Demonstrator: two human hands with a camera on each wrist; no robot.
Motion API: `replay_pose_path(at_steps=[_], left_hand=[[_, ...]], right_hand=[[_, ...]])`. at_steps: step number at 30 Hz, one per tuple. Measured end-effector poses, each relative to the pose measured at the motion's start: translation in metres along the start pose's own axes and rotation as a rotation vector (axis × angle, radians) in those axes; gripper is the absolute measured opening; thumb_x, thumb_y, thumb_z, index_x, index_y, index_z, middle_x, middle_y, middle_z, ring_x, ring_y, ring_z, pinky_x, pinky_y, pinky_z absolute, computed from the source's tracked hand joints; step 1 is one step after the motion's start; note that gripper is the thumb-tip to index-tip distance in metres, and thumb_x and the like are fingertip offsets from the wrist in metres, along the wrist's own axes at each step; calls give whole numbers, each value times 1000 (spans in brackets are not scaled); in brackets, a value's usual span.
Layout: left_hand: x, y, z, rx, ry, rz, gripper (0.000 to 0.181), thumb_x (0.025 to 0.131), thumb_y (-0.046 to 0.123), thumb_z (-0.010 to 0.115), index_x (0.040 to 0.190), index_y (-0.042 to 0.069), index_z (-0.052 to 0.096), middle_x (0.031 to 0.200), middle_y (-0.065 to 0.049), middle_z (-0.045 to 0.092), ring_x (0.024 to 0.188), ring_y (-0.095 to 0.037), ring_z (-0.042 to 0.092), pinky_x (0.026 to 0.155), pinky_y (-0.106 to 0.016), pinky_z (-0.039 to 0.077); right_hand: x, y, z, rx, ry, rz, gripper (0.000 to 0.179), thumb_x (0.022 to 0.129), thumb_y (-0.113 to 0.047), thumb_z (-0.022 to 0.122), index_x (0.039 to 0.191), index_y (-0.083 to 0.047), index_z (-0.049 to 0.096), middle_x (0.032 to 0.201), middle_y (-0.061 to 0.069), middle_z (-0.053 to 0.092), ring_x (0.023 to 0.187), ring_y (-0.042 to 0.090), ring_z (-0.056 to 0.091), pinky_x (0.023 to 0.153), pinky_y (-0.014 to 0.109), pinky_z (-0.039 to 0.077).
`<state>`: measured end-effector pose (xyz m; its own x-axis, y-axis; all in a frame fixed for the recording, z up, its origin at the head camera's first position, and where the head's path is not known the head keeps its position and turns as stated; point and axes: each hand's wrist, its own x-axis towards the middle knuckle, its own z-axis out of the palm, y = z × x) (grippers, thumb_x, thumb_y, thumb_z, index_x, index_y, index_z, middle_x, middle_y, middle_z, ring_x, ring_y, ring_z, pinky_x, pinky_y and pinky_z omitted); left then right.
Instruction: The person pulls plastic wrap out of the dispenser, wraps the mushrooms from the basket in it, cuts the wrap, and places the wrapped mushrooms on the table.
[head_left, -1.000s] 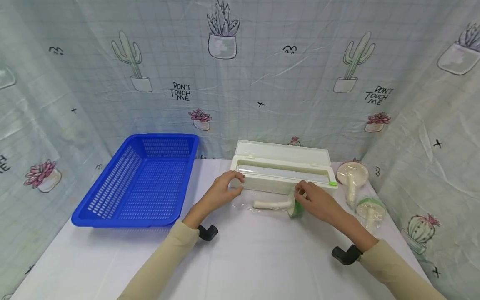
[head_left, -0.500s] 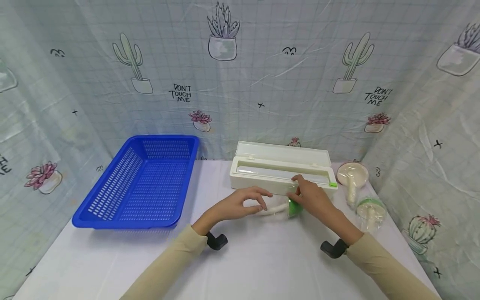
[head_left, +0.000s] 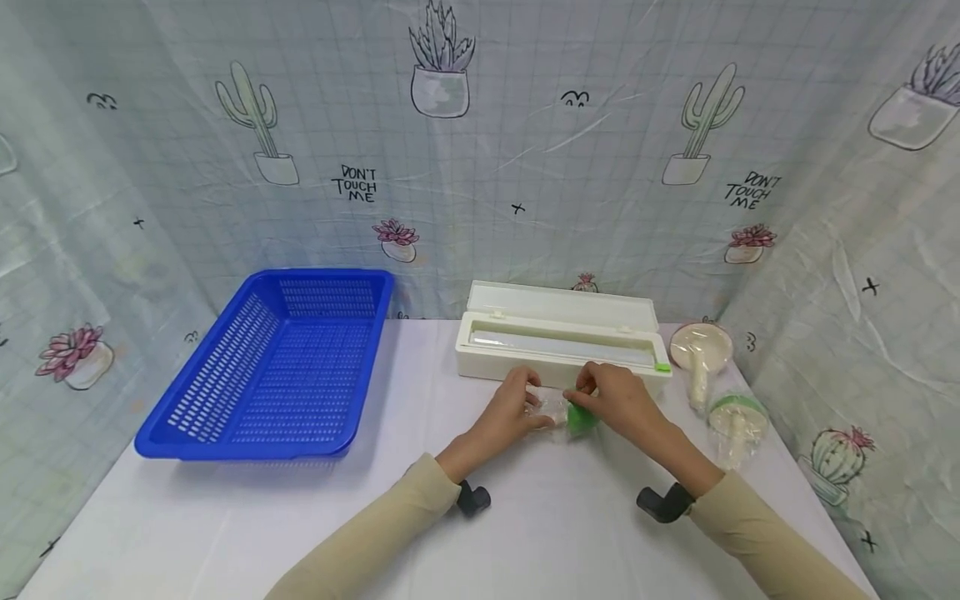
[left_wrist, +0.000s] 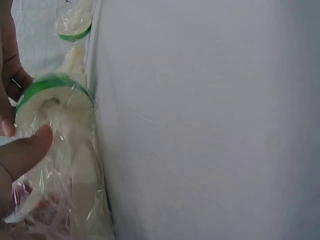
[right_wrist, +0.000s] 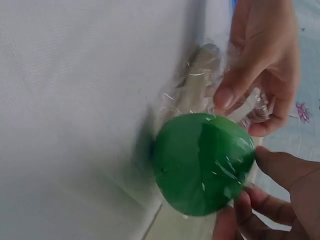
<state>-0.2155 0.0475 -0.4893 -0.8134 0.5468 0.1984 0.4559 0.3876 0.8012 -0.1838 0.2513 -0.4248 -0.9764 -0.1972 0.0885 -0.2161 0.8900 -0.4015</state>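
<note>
A mushroom with a green cap and a white stem lies on its side on the table, wrapped in clear plastic film. My left hand is at the stem end, thumb and fingers curled around the bunched film. At the cap's edge, my right hand pinches the wrapped mushroom between thumb and fingers. The smooth green cap faces the right wrist camera. From the left wrist, its pale underside shows through the film. Part of the stem is hidden by the left hand in the head view.
Behind the hands stands a white cling film dispenser, its lid raised and a film roll inside. Two wrapped mushrooms, one pale and one green-edged, lie at right. A blue plastic basket sits at left.
My left hand has moved right from beside the dispenser's left end to the stem and taken hold of the film. The right hand has stayed at the cap, shifting slightly left.
</note>
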Motion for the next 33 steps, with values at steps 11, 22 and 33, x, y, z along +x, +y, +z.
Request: replay_pose_path(at_steps=[11,22,33], left_hand=[[1,2,-6,199,-33,14,16,88,11,80,98,13,68,92,1,73,87,-11,67,78,-27,53],[-2,3,-9,621,-130,362,56,93,8,74,138,37,54,134,9,52,87,-8,61,59,-17,47],[-2,13,-17,591,-167,239,39,99,38,63,138,32,65,132,10,64,97,-9,68,58,-23,51]], right_hand=[[-13,23,-27,10,8,-52,30,94,-10,72,122,1,66,102,20,63,84,30,65,68,41,56],[-13,32,-34,140,-40,-33,8,99,-12,66,95,-5,65,86,3,69,77,21,67,65,31,56],[-30,14,-14,336,-65,-161,5,98,-5,66,103,-7,64,110,12,70,102,34,72,73,34,62]])
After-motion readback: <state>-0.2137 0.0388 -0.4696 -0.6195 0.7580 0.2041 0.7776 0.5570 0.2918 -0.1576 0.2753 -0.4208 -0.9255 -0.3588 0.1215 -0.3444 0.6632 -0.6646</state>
